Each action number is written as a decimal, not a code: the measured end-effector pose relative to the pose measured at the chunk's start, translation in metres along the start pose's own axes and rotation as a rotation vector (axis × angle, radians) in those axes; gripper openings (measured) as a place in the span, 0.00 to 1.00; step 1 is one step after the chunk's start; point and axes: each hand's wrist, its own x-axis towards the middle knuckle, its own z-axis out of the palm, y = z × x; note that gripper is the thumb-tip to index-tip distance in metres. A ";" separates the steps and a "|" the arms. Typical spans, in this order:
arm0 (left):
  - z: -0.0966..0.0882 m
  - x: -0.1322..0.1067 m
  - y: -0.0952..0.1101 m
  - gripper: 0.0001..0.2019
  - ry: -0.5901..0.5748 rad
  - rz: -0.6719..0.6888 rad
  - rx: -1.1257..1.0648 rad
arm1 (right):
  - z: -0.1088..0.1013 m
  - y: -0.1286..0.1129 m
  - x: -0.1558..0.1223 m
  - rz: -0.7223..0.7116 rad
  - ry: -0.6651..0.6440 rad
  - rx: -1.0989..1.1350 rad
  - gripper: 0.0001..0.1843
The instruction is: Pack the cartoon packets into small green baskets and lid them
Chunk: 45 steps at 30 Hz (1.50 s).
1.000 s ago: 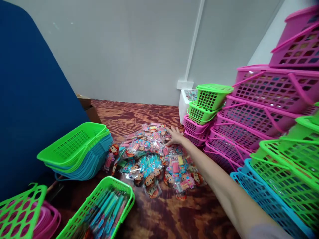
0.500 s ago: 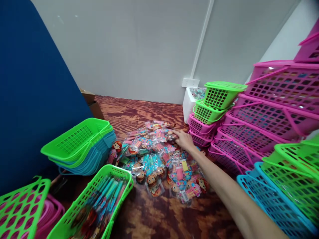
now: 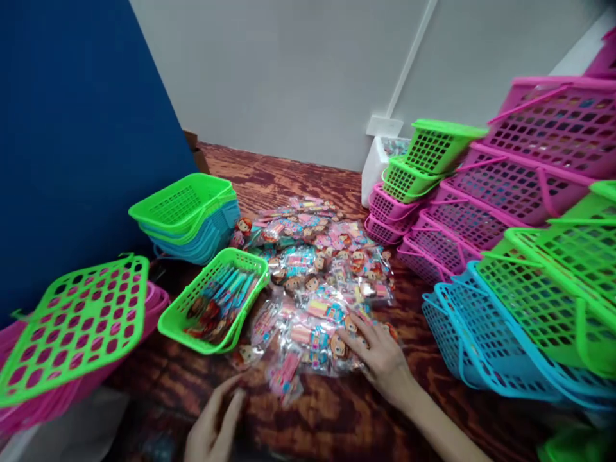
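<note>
A pile of small clear plastic packets (image 3: pixel 298 260) with cartoon doll-head pieces and pink and teal parts covers the middle of the table. My right hand (image 3: pixel 380 356) lies over the pile's near right side, fingers stretched out and touching the packets. At the bottom edge, my left hand (image 3: pixel 216 420) hovers near the pile with thumb and fingers apart, holding nothing. Between that hand and the back stands a green basket (image 3: pixel 180 330), partly filled with similar packets. One packet (image 3: pixel 286 375) lies at the pile's front edge.
Stacked green and blue baskets (image 3: pixel 192 212) stand at back left, with a green basket lid (image 3: pixel 86 314) over pink ones nearer. To the right rise filled pink baskets (image 3: pixel 524 186), with blue baskets (image 3: pixel 481 327) in front. A white foam box (image 3: pixel 373 170) stands by the wall.
My right hand has come back from the far right of the pile to its near side, and packets now lie further forward. My left hand has entered at the bottom. The view has shifted.
</note>
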 end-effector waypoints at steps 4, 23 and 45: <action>0.020 -0.007 0.010 0.21 -0.131 0.541 0.403 | -0.008 -0.012 -0.025 0.028 -0.176 0.020 0.49; 0.052 0.007 0.025 0.20 -0.186 0.737 0.640 | -0.017 -0.059 0.037 0.134 0.006 0.020 0.30; 0.072 -0.005 0.038 0.26 -0.406 1.064 0.751 | -0.017 -0.086 -0.039 0.193 -0.163 0.228 0.23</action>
